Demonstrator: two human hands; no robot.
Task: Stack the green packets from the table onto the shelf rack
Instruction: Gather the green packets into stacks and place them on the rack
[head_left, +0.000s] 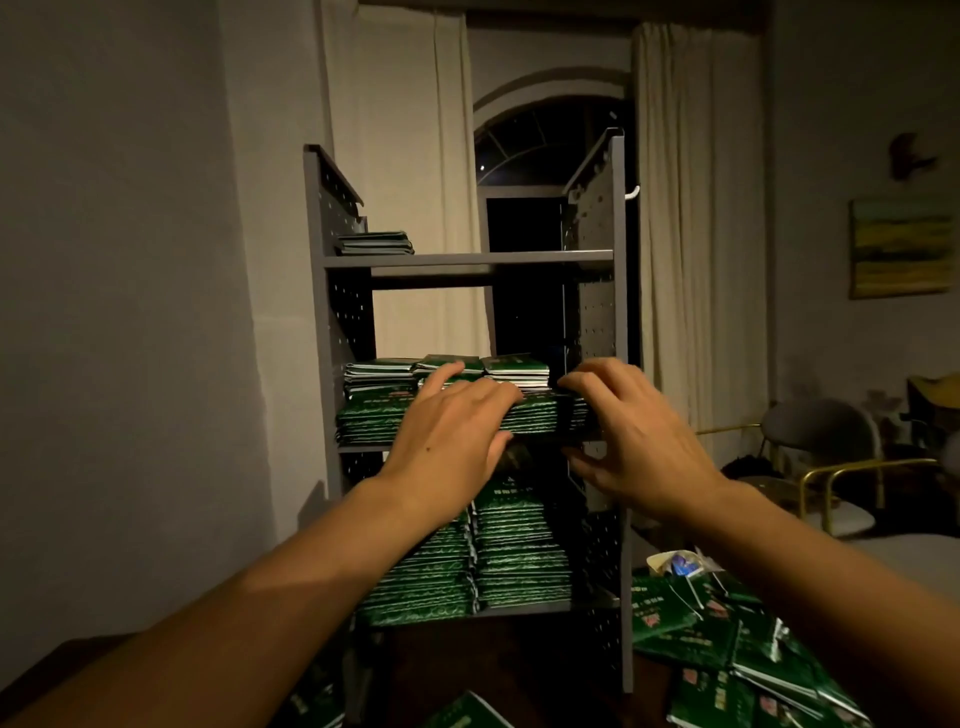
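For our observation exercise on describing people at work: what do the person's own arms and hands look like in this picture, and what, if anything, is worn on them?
Both forearms are bare as far as the picture shows; no sleeves reach into view. The left hand and right hand wear no gloves, and no rings, watch or bracelet can be seen. The room is dim, so fine details stay hard to make out.

The shelf rack (467, 364) stands on the bench (498, 660) at 12 o'clock, before a curtained window (545, 156). On its top shelf, a small pile of packets (375, 243) lies at the left end. The middle shelf stack (374, 415) has both hands on its front: left hand (447, 441), right hand (639, 441). The bottom shelf stacks (493, 561) sit below. Loose packets (727, 654) lie on the bench at 4 o'clock, and a chair (831, 467) stands at 3 o'clock.
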